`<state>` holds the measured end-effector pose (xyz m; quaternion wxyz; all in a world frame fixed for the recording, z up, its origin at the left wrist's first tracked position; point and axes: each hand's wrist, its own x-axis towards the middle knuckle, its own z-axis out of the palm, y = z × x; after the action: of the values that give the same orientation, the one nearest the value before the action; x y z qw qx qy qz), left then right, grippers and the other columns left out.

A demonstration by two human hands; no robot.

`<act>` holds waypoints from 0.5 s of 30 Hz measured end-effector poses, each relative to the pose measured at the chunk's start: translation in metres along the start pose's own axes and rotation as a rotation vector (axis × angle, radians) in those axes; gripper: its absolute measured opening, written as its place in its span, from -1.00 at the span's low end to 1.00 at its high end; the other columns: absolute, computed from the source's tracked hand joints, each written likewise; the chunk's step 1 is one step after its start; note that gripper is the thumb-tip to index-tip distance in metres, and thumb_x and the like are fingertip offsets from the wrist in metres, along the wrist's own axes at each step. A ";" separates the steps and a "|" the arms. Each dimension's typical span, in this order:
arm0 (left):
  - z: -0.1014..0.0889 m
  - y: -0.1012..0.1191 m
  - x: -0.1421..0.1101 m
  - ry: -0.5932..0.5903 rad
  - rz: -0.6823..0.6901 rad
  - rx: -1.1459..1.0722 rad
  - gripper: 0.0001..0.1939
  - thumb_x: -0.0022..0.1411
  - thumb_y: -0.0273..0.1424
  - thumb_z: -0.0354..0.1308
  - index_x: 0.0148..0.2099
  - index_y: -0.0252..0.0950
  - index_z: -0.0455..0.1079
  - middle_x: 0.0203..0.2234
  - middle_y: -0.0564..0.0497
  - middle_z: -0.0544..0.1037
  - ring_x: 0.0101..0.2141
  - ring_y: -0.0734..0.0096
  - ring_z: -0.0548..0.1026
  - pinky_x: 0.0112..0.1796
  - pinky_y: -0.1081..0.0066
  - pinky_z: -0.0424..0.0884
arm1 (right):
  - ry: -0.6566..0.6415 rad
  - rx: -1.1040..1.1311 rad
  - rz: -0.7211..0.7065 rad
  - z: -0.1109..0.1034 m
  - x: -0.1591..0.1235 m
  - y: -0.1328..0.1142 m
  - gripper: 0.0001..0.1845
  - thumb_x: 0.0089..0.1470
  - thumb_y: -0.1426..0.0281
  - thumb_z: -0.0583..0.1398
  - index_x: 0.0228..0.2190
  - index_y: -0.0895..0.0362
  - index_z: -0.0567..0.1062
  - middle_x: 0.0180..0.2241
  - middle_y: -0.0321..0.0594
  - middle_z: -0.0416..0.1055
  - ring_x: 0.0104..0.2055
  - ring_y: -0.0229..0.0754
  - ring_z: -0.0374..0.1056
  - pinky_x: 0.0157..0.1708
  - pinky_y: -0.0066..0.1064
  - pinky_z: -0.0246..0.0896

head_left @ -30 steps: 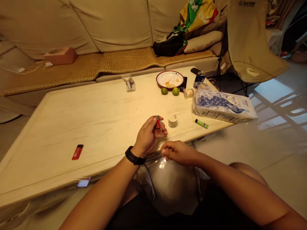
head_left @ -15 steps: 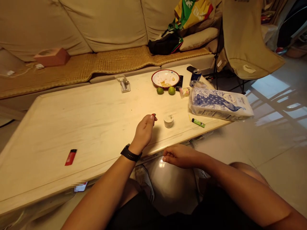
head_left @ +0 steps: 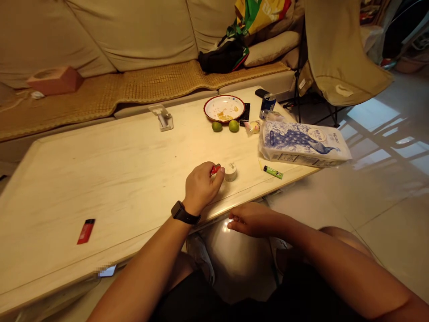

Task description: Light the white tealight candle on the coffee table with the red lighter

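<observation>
My left hand (head_left: 203, 185), with a black watch on its wrist, is closed over the table around a red lighter (head_left: 215, 169), mostly hidden by the fingers. Just beyond its thumb stands a small round whitish tub (head_left: 230, 171), partly covered by the hand. My right hand (head_left: 250, 219) hovers at the front edge of the table, fingers loosely curled with a gap to the thumb, and nothing shows in it. A green lighter (head_left: 273, 172) lies to the right of the tub. Another red lighter (head_left: 86, 231) with a black top lies at the left front.
Farther back on the table (head_left: 110, 179) are a red-rimmed plate (head_left: 214, 109), two green limes (head_left: 233, 125), a blue can (head_left: 268, 103) and a white stand (head_left: 161, 118). A tissue pack (head_left: 301, 141) covers the right end. A sofa (head_left: 147, 36) stands behind.
My left hand has turned and moved slightly towards the tub, showing more of the red lighter. The view has shifted a little to the right; my right hand stays in place.
</observation>
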<state>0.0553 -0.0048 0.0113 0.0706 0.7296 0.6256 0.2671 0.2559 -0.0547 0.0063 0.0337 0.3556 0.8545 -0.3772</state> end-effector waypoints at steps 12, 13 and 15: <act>0.004 -0.003 -0.002 0.056 0.061 0.069 -0.67 0.37 -0.14 0.01 -0.34 -0.24 0.35 -0.48 -0.01 0.48 -0.42 0.29 0.39 -0.37 0.32 0.20 | -0.002 -0.171 0.021 0.002 0.002 0.008 -0.61 0.34 0.13 0.08 -0.08 0.13 0.54 -0.09 -0.06 0.59 -0.05 0.00 0.49 -0.13 -0.31 0.22; 0.004 -0.002 -0.003 0.073 0.087 0.070 -0.68 0.36 -0.14 0.02 -0.33 -0.24 0.36 -0.48 -0.02 0.48 -0.41 0.29 0.39 -0.36 0.32 0.21 | -0.004 -0.176 0.022 0.003 0.002 0.009 -0.61 0.34 0.13 0.08 -0.09 0.13 0.54 -0.10 -0.06 0.59 -0.06 0.00 0.49 -0.13 -0.31 0.22; 0.005 0.000 -0.005 0.110 0.157 0.072 -0.69 0.35 -0.15 0.03 -0.33 -0.25 0.36 -0.47 -0.03 0.48 -0.40 0.29 0.40 -0.35 0.31 0.24 | -0.003 -0.187 0.022 0.005 0.002 0.010 -0.62 0.34 0.13 0.08 -0.11 0.13 0.54 -0.12 -0.06 0.60 -0.07 0.01 0.50 -0.13 -0.30 0.23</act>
<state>0.0570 -0.0084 0.0056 -0.0111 0.7628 0.5784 0.2888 0.2597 -0.0521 -0.0042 0.0722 0.3594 0.8820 -0.2962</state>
